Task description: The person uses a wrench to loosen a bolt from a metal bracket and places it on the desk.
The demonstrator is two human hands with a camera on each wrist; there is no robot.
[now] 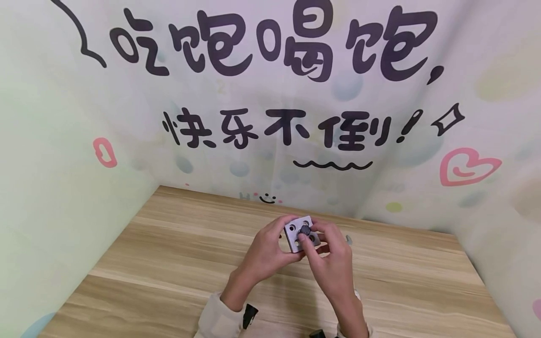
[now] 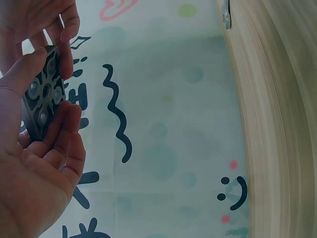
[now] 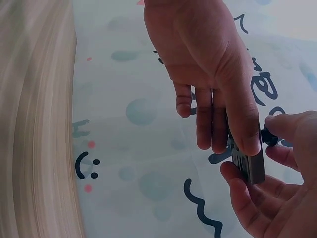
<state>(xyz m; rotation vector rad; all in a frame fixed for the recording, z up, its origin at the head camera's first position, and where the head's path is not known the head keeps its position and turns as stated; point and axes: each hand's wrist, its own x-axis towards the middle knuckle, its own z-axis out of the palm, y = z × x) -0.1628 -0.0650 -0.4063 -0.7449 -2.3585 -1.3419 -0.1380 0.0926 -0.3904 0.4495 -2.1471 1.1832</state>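
Note:
In the head view my left hand (image 1: 266,246) holds a square metal plate (image 1: 293,240) by its edges, above the table. The plate's pale face is tilted up and has several round holes. My right hand (image 1: 334,258) pinches a dark knob (image 1: 305,229) at the middle of that face between thumb and finger. The left wrist view shows the plate's dark, ribbed back (image 2: 44,99), with a central hole and several round recesses. In the right wrist view the knob (image 3: 269,137) stands out from the plate's face, and other right-hand fingers (image 3: 242,196) lie along the plate's lower edge.
A small grey metal piece (image 1: 348,240) lies on the wooden table (image 1: 186,253) beyond my right hand. Printed cloth walls (image 1: 236,183) close off the back and sides. Black wrist gear (image 1: 250,316) shows at my left cuff.

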